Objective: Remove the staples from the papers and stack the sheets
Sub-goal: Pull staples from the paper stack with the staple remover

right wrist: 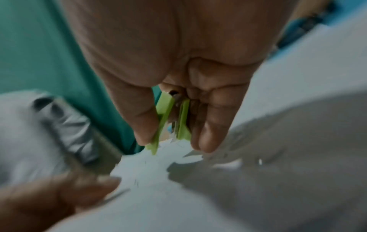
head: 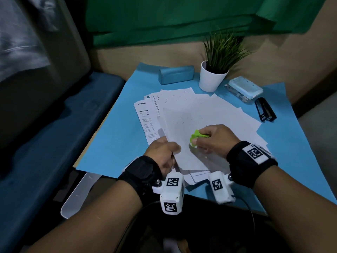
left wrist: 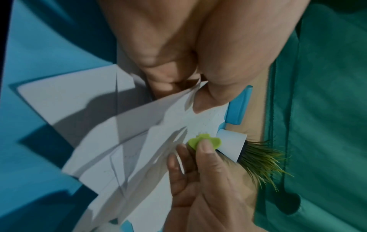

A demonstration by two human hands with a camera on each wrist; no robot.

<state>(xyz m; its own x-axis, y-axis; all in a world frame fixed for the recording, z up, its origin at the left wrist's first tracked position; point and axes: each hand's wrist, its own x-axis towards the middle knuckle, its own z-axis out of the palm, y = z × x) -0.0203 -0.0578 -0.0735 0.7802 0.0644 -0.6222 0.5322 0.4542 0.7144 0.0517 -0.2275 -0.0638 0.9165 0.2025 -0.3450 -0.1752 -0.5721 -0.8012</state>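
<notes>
A fan of white paper sheets (head: pixel 200 114) lies on the blue table cover (head: pixel 116 143); several small staples dot the top sheets. My left hand (head: pixel 164 148) pinches the left edge of the top sheets (left wrist: pixel 178 119) between thumb and fingers. My right hand (head: pixel 209 137) grips a lime-green staple remover (head: pixel 197 136) between thumb and fingers, its claws down on the top sheet. The left wrist view shows the remover (left wrist: pixel 204 140) on the paper; in the blurred right wrist view its green wings (right wrist: pixel 170 120) point at the sheet (right wrist: pixel 158 180).
A white pot with a grass plant (head: pixel 212 77) stands behind the papers. A teal case (head: pixel 176 74) lies at the back, a pale blue box (head: pixel 245 88) and a black stapler (head: pixel 265 109) at the right. Green cloth hangs behind.
</notes>
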